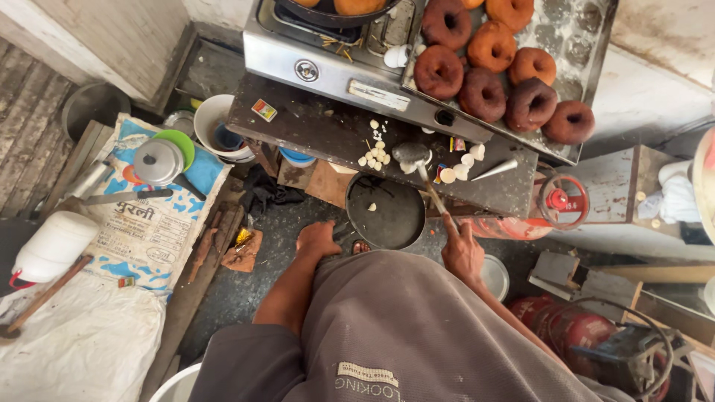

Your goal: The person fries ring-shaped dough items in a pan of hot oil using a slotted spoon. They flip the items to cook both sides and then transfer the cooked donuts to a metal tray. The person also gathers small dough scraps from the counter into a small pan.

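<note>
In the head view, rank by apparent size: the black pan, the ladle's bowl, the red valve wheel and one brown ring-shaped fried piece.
1. Black pan
2. Red valve wheel and a brown ring-shaped fried piece: look alike, unranked
3. Ladle's bowl, held by the right hand

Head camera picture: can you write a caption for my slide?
Right hand holds a ladle over dough bits; left hand touches a black pan.

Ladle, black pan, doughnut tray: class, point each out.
Ladle (412, 154), head view, on its metal bowl.
Black pan (387, 216), head view, on its dark inside.
Doughnut tray (588, 30), head view, on its bare floured corner.
</note>
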